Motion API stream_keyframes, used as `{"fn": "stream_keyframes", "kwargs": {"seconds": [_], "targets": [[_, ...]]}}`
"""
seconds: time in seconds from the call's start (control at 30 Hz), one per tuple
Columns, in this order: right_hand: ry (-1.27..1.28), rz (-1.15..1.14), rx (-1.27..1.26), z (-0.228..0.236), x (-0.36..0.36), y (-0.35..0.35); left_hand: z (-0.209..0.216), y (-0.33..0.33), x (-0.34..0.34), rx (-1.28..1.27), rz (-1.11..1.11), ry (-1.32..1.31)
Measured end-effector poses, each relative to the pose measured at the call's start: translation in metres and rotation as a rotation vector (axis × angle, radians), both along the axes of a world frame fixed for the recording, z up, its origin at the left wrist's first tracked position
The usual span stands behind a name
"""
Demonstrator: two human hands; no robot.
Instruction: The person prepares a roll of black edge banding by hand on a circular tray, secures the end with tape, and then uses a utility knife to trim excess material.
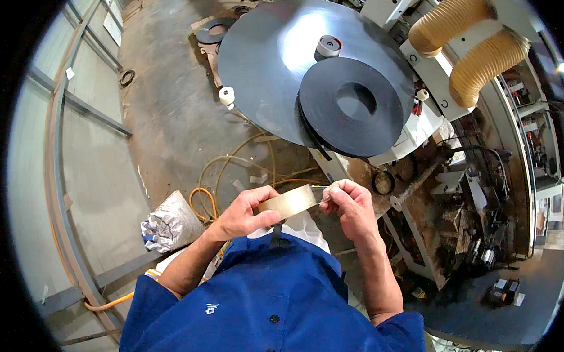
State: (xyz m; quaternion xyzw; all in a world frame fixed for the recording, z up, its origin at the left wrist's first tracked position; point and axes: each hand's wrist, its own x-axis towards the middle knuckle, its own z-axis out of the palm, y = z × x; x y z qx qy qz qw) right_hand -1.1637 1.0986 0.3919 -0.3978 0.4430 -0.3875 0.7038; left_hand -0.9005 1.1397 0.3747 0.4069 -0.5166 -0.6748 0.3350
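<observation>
On the floor (167,97), a crumpled white sack (171,225), its contents hidden from me, beside an orange hose (202,189). On the round plate (261,57), toward its near right edge, a black coil (322,97). Short of the near edge, I see a tape roll (290,202) clamped in the left hand's (246,213) fingers; the right hand's (352,209) are pinched together just beside it, on what I cannot tell.

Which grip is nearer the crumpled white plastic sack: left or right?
Left. The left grip, holding the beige ring-shaped tape roll, is right of the sack in the head view; the right grip is farther right, beyond the roll.
</observation>
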Motion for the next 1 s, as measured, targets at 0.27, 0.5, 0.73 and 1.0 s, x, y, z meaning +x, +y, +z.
{"fn": "stream_keyframes", "kwargs": {"seconds": [0.27,0.5,0.73,1.0], "targets": [[-0.017,-0.076,-0.002,0.04,0.02,-0.002,-0.023,-0.007,-0.004,-0.093,0.297,0.318],[0.407,0.162,-0.332,0.038,0.017,-0.008,-0.041,-0.019,-0.001,0.073,0.229,0.485],[0.735,0.143,-0.899,0.045,0.036,-0.005,-0.05,-0.003,-0.026,0.402,0.241,0.677],[0.795,0.095,-0.841,0.05,0.036,-0.027,-0.038,-0.004,-0.046,-0.845,0.392,-0.382]]}}
